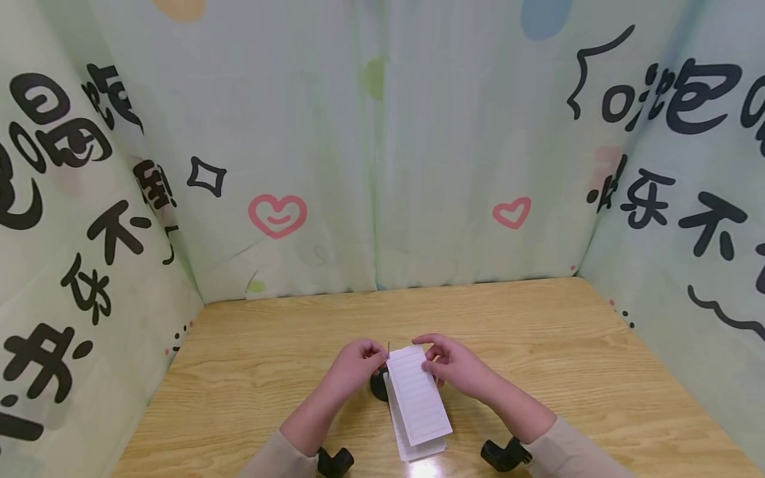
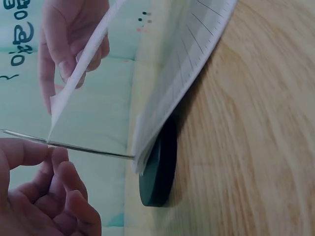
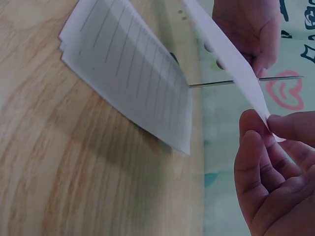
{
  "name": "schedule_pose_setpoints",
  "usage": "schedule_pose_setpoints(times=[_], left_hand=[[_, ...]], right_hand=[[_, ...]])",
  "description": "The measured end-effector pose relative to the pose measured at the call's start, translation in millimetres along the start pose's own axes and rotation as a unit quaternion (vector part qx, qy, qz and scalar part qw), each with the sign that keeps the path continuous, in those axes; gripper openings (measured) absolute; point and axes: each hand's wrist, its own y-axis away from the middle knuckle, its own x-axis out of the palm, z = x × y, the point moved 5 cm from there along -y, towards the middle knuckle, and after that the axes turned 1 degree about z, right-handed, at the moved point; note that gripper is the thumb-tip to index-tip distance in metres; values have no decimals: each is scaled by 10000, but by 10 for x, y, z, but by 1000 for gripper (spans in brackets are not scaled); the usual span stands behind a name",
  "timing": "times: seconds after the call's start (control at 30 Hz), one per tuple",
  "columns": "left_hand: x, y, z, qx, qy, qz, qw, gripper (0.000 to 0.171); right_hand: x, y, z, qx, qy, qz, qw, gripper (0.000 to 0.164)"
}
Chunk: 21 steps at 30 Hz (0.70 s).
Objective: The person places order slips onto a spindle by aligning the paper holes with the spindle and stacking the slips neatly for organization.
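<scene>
A lined white paper sheet is raised on the thin metal rod of a paper spike, whose point passes through it near its top edge. My left hand pinches the sheet's edge right beside the rod. At the opposite corner my right hand holds the same sheet between thumb and fingers. Lower on the rod sits a small stack of lined sheets, resting against the round black base on the table. In the head view the raised sheet covers most of this stack and part of the base.
The wooden table spreads around the spike. Printed curtains with hearts and black characters hang along its back and both sides. Black wrist mounts sit at both cuffs.
</scene>
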Motion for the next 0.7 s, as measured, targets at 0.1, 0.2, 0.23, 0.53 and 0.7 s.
schedule_pose_setpoints(times=[0.1,0.2,0.23,0.53,0.7], left_hand=[[13,3,36,-15,-455,34,9990,12],[35,-5,69,-155,-737,68,9971,11],[42,-7,73,-184,-824,73,9964,11],[130,-23,97,-256,-2103,251,9770,13],[150,-33,130,-274,-2648,198,9637,14]], right_hand=[[37,1,-49,75,53,115,9999,41],[62,-20,-105,94,221,186,9995,43],[66,-28,-121,87,282,193,9994,43],[150,-77,-274,360,678,421,9962,42],[226,-91,-312,428,797,579,9942,41]])
